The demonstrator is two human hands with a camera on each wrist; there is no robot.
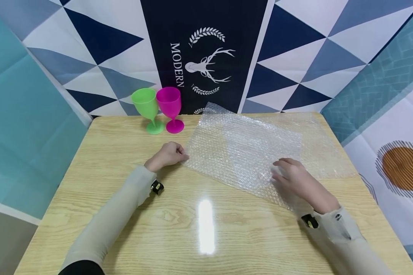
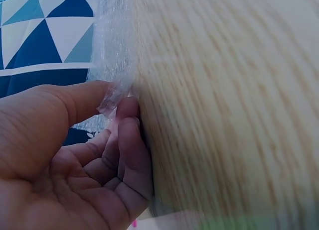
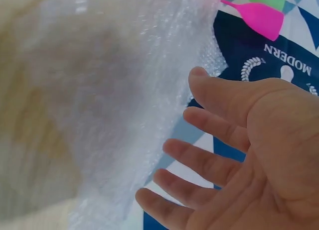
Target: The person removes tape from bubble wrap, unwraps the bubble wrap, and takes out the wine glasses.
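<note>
A clear sheet of bubble wrap [image 1: 241, 149] lies across the middle of the table, partly over a second clear sheet [image 1: 327, 152] on the right. My left hand [image 1: 168, 156] pinches the near left corner of the upper sheet between thumb and forefinger, and the left wrist view shows that corner [image 2: 112, 98] folded in the grip. Over the sheet's right part is my right hand [image 1: 292, 177], its fingers spread and holding nothing in the right wrist view. A green goblet [image 1: 146, 105] and a magenta goblet [image 1: 170, 105] stand upright side by side at the back left.
The wooden table [image 1: 179, 225] ends at a patterned cloth backdrop [image 1: 120, 46] with a deer print. Cloth panels [image 1: 20, 114] also flank the left and right sides. The bubble wrap's far corner reaches the back edge.
</note>
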